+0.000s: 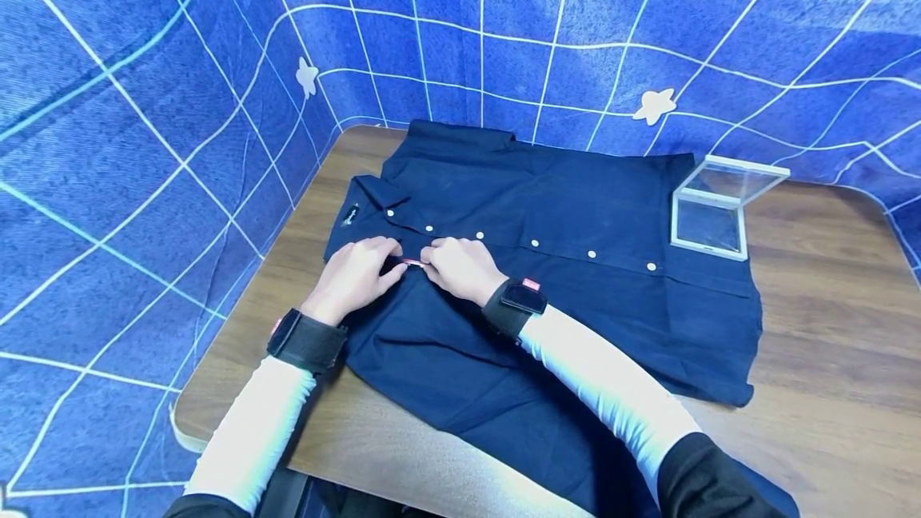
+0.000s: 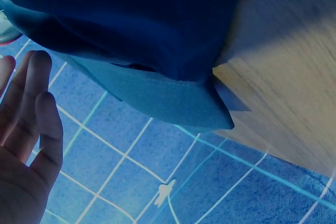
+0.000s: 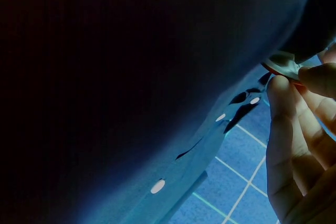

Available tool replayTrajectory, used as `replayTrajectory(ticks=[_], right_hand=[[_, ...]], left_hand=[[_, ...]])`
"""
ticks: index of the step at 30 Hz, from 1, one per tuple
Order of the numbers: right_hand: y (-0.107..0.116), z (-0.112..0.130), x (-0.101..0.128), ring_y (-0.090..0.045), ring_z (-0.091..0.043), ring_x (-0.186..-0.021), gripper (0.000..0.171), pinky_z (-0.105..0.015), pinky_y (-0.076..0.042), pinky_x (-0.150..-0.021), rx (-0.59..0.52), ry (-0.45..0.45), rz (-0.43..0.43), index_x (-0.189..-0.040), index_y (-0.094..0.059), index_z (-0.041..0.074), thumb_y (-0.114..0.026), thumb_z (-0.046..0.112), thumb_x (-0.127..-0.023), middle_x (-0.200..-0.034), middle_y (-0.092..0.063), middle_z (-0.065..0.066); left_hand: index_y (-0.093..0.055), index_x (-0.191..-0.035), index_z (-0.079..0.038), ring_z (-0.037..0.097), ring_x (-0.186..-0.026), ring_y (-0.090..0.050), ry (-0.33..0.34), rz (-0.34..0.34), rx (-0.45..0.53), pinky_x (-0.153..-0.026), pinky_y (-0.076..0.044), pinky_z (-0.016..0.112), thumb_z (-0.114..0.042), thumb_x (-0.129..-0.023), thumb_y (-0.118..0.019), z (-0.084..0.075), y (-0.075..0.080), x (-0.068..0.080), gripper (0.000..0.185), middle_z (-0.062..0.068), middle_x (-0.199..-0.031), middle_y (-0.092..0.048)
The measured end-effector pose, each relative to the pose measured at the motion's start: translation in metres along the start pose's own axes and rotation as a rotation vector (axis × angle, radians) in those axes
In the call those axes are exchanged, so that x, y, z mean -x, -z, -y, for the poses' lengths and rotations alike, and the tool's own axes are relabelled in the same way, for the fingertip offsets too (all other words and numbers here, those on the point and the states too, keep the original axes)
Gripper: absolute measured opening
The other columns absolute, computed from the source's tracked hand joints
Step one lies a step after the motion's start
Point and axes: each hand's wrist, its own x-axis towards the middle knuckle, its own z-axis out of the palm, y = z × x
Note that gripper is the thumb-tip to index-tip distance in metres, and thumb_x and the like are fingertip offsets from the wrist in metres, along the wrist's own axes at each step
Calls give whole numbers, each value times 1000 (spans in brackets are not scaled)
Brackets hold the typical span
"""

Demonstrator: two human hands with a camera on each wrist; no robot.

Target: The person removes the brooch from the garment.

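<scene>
A dark navy button-up shirt [image 1: 576,198] lies spread on the wooden table, its collar to the left and a row of white buttons along its front. Over the upper chest, between both hands, is a small flat whitish piece with a red edge [image 1: 413,263]. My right hand [image 1: 460,266] pinches its right end between thumb and fingers; the right wrist view shows the whitish piece [image 3: 286,66] at these fingertips. My left hand [image 1: 358,274] holds the left end, thumb tip against it. Raised shirt cloth [image 2: 157,87] hangs beside the left fingers.
A clear case [image 1: 708,226] with a white frame stands with its lid up on the shirt's right part. Wooden table [image 1: 827,302] shows at the right and front left. Blue gridded curtain [image 1: 460,46] with white stars borders the back and left.
</scene>
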Motion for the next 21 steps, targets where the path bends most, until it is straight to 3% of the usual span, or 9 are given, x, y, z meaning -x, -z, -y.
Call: replayTrajectory(ticks=[21], right_hand=[[9, -16, 20, -66, -17, -70, 10, -36, -53, -55, 20, -21, -36, -88, -69, 19, -62, 23, -93, -86, -68, 3]], left_hand=[[-67, -99, -8, 27, -82, -69, -19, 14, -5, -71, -53, 41, -29, -90, -68, -14, 2, -10, 22, 9, -94, -71]])
